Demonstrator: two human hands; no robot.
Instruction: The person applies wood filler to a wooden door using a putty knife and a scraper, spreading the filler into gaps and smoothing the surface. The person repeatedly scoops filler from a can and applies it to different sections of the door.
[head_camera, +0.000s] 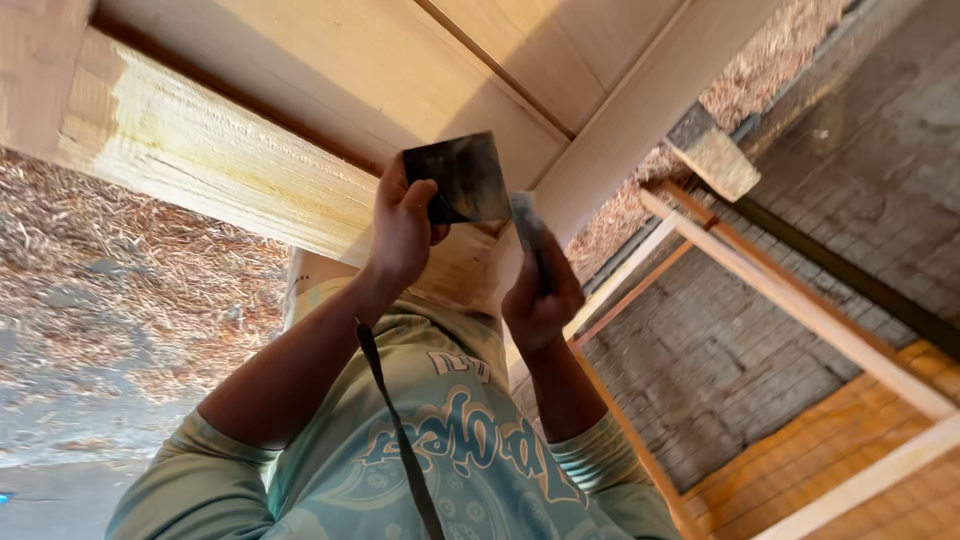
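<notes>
My left hand (400, 228) grips a wide, dark metal scraper blade (462, 178) and holds it against a pale wooden panel (330, 60). Close beside it, my right hand (540, 295) is closed on a narrower putty knife (528, 232) whose blade tip meets the edge of the wide scraper. Both hands are raised in front of my chest, just below a thick, rough-sawn wooden beam (210, 150) of the same piece. Whether there is filler on the blades I cannot tell.
Wood shavings (120, 280) cover the ground at left. A frame of thin wooden slats (800, 300) stands at right over grey brick paving (730, 350). An offcut block (712, 152) lies near it. A dark strap (395, 420) hangs across my green shirt.
</notes>
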